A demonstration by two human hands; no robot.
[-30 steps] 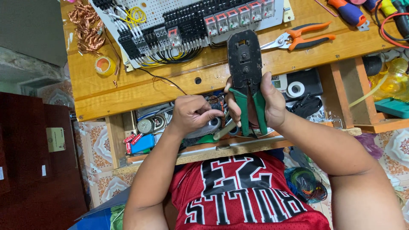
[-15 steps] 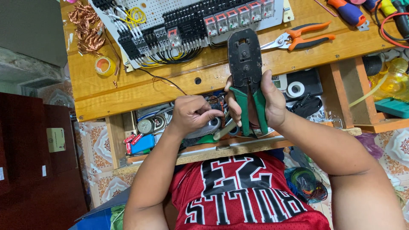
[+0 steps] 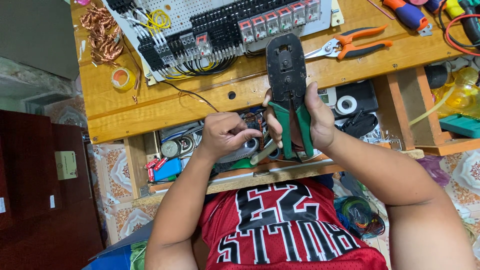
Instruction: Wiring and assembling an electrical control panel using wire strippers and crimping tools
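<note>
My right hand grips the green handles of a black crimping tool, whose head points up over the wooden bench edge. My left hand is closed with pinched fingers just left of the tool, over an open drawer full of small parts; what it pinches is too small to tell. A thin wire runs from the bench toward that hand. Above on the bench lies a white perforated panel with rows of black terminal blocks, relays and black and yellow wiring.
Orange-handled pliers lie right of the panel. Copper wire scraps and a yellow tape roll sit at the bench's left. Screwdrivers lie at top right. A shelf holds white tape; coiled wires lie on the floor.
</note>
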